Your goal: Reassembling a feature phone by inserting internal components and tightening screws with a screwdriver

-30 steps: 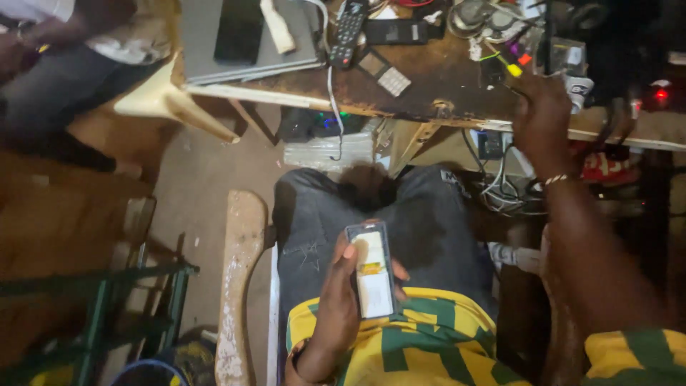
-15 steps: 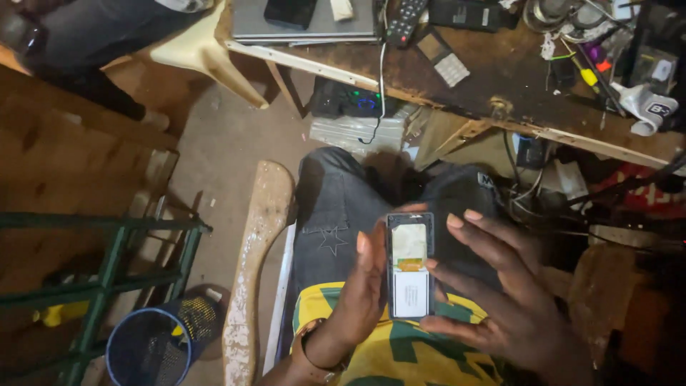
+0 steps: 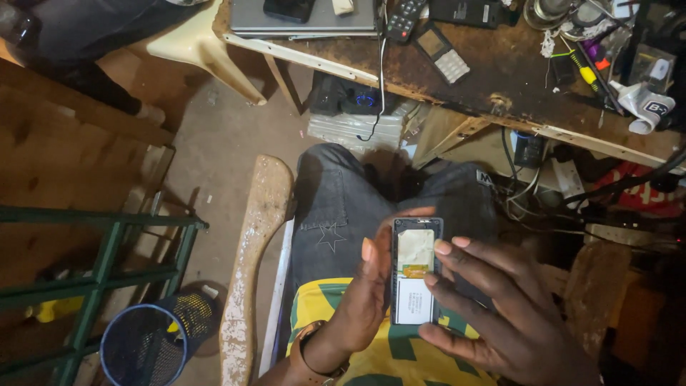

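Two hands on one small phone point(image 3: 416, 271), held over the lap with its back cover off. Left hand point(image 3: 361, 300) wrapped around the phone's left edge, thumb pressed flat along that side, fingers hidden behind the body. Right hand point(image 3: 493, 307) spread, fingertips resting on the phone's right edge and lower back, palm well open beside it. Inside the open back: a pale, worn panel above, a small orange strip at the middle, a white label below. Under both hands, dark jeans point(image 3: 336, 207) and a yellow and green striped shirt point(image 3: 386, 357); around the left wrist, a brown strap, kind unclear. Just left of the left hand, a long pale wooden plank point(image 3: 250, 264) lying on the floor beside the leg. Farther left and lower, a blue mesh bin point(image 3: 153, 343) and a green metal frame point(image 3: 93, 286). Well ahead of both hands, a scuffed wooden desk point(image 3: 493, 78) carrying a grey laptop point(image 3: 300, 21), a black remote point(image 3: 404, 18) and a small keypad phone point(image 3: 443, 53). Ahead and right of the right hand, a tangle of cables and a white power strip point(image 3: 568, 175) under the desk edge. Far ahead and left, a cream plastic chair point(image 3: 200, 43) with another person's dark trouser leg beside it.
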